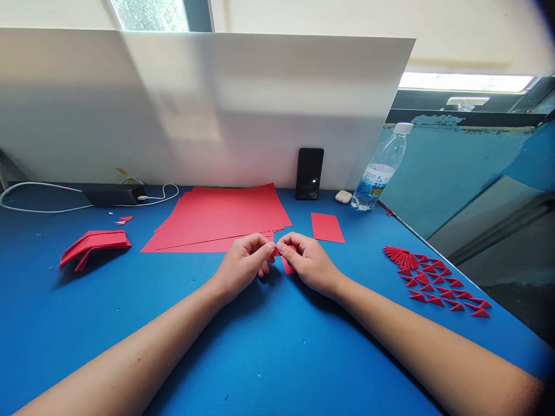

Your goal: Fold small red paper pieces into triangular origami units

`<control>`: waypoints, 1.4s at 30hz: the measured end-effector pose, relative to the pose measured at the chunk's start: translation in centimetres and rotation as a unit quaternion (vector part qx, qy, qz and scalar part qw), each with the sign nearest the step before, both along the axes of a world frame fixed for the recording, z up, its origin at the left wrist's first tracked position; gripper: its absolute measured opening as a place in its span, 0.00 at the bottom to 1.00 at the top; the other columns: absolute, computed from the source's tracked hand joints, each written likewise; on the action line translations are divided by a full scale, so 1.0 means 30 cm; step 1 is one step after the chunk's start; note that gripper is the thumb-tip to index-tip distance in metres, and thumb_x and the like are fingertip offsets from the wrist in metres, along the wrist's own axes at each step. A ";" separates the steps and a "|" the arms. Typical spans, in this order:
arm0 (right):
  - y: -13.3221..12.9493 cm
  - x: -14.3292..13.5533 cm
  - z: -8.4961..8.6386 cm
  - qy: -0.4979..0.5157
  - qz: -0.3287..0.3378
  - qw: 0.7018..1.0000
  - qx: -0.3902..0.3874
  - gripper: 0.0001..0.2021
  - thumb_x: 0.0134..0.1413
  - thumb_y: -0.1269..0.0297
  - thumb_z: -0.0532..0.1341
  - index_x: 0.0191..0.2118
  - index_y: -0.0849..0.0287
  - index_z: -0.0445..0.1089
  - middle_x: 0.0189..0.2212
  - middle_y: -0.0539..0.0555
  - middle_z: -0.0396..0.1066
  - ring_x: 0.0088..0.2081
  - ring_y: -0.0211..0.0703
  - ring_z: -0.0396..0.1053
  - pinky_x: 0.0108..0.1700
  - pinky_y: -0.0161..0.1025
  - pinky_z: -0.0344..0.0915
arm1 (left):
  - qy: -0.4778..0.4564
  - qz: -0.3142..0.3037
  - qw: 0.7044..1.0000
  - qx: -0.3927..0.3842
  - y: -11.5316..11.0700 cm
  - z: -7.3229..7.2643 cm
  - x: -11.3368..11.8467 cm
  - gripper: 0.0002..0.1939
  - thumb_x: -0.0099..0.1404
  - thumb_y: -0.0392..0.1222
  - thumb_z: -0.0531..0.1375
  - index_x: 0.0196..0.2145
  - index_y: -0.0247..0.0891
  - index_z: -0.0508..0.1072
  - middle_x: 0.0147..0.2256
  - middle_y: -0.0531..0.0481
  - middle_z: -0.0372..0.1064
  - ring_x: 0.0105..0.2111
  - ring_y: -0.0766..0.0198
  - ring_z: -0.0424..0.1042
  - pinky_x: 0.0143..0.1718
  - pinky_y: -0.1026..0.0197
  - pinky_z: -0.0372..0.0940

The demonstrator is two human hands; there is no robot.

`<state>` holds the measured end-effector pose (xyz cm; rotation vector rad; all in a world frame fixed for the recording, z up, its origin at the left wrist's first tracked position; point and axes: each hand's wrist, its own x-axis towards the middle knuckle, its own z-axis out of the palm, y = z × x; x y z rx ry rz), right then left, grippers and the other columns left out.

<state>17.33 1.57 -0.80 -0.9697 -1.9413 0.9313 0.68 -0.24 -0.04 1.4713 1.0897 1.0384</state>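
Both hands meet above the middle of the blue table. My left hand point(247, 257) pinches one side of a small piece of red folded paper point(276, 251) between thumb and fingers. The other side of that piece is pinched by my right hand point(307, 260); most of it is hidden by my fingers. Beneath my right hand shows a red paper slip point(288, 266) on the table, partly covered. Just behind the hands lie large red paper sheets point(225, 214), loosely stacked. A small red paper rectangle point(328, 227) rests behind my right hand.
Several folded red paper triangles point(433, 283) lie along the right edge. At left are a bent stack of red strips point(95, 240), paper scraps point(125, 219) and a black power box point(113, 195) with white cable. A phone point(309, 173), white earbud case point(343, 197) and water bottle point(381, 167) stand behind.
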 end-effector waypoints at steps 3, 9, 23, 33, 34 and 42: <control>-0.001 0.002 0.000 -0.003 -0.007 1.000 -0.006 0.12 0.61 0.60 0.53 0.33 0.62 0.67 0.26 0.49 0.65 0.27 0.35 0.58 0.31 0.34 0.56 | 0.004 0.000 1.000 -0.003 0.000 -0.001 0.001 0.12 0.63 0.47 0.56 0.29 0.35 0.66 0.20 0.55 0.65 0.18 0.71 0.62 0.22 0.66 0.61; 0.000 0.002 0.000 -0.006 -0.016 1.000 -0.013 0.11 0.61 0.59 0.54 0.32 0.61 0.66 0.24 0.48 0.63 0.25 0.34 0.57 0.29 0.33 0.54 | 0.010 -0.008 1.000 -0.001 -0.001 0.000 0.000 0.13 0.62 0.48 0.57 0.30 0.34 0.67 0.21 0.55 0.65 0.19 0.71 0.63 0.22 0.67 0.61; -0.003 0.002 0.011 0.014 -0.013 0.997 -0.070 0.11 0.59 0.58 0.54 0.29 0.60 0.63 0.18 0.46 0.62 0.21 0.34 0.57 0.26 0.33 0.54 | 0.016 -0.011 1.000 0.014 0.005 -0.012 0.001 0.13 0.62 0.49 0.57 0.32 0.34 0.68 0.24 0.53 0.67 0.19 0.71 0.64 0.22 0.67 0.62; 0.000 0.006 0.006 0.019 0.009 0.995 -0.095 0.12 0.59 0.57 0.54 0.29 0.60 0.64 0.19 0.47 0.63 0.22 0.34 0.58 0.26 0.33 0.56 | 0.015 -0.013 1.000 0.005 0.012 -0.022 0.000 0.14 0.62 0.49 0.57 0.28 0.34 0.67 0.21 0.54 0.65 0.18 0.71 0.64 0.20 0.67 0.61; 0.001 0.006 0.006 0.020 0.008 0.995 -0.101 0.13 0.59 0.57 0.54 0.29 0.60 0.65 0.18 0.47 0.63 0.21 0.34 0.58 0.26 0.33 0.56 | 0.019 -0.010 1.000 0.005 0.013 -0.022 0.002 0.14 0.62 0.49 0.57 0.28 0.34 0.67 0.21 0.54 0.65 0.18 0.71 0.64 0.20 0.67 0.61; 0.009 0.000 0.002 0.043 0.003 0.990 -0.132 0.13 0.57 0.56 0.56 0.27 0.61 0.65 0.16 0.47 0.63 0.19 0.33 0.57 0.23 0.32 0.55 | 0.036 0.002 0.999 0.004 0.016 -0.023 0.007 0.14 0.62 0.49 0.56 0.28 0.34 0.66 0.20 0.54 0.66 0.18 0.70 0.65 0.21 0.67 0.62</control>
